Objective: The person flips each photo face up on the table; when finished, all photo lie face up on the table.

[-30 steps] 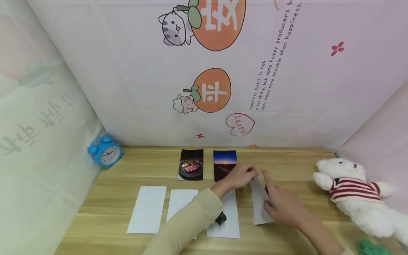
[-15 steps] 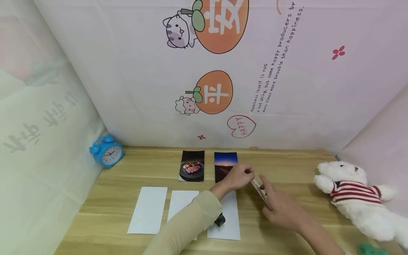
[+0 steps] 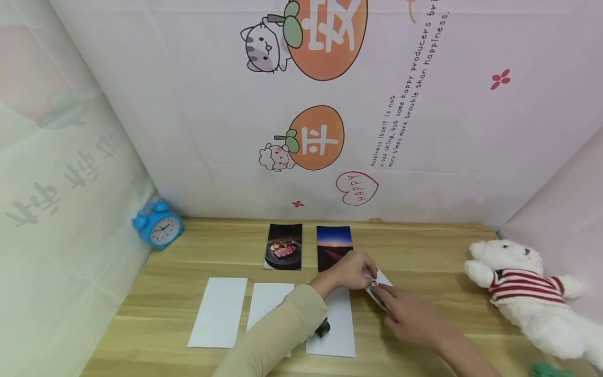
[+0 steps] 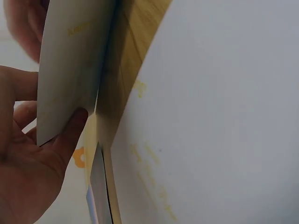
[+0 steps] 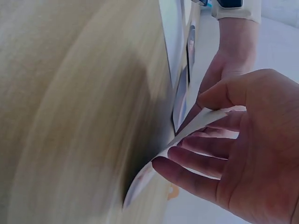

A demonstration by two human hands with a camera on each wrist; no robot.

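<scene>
A thin photo card (image 3: 383,277) with a white back is tilted up between both hands, right of the face-down cards. My left hand (image 3: 350,269) pinches its far end; in the left wrist view the thumb (image 4: 77,123) presses on the white back (image 4: 70,60). My right hand (image 3: 412,317) grips the near part, its thumb (image 5: 217,95) on one side and fingers underneath in the right wrist view. The card bends, and most of its picture is hidden. Behind the left hand lie a sunset photo (image 3: 333,243) and a photo of sliced meat on a plate (image 3: 283,251).
Three white-backed cards lie in a front row: left (image 3: 218,312), middle (image 3: 270,301) and right (image 3: 340,324); my left sleeve covers parts of them. A blue alarm clock (image 3: 162,226) stands at back left. A white teddy bear (image 3: 523,298) lies right, near a green object (image 3: 550,369).
The card has turned from showing its white back, through edge-on, to a tilt with a white corner beyond the fingers. Both hands have moved slightly nearer, and the right fingers have closed in toward the left.
</scene>
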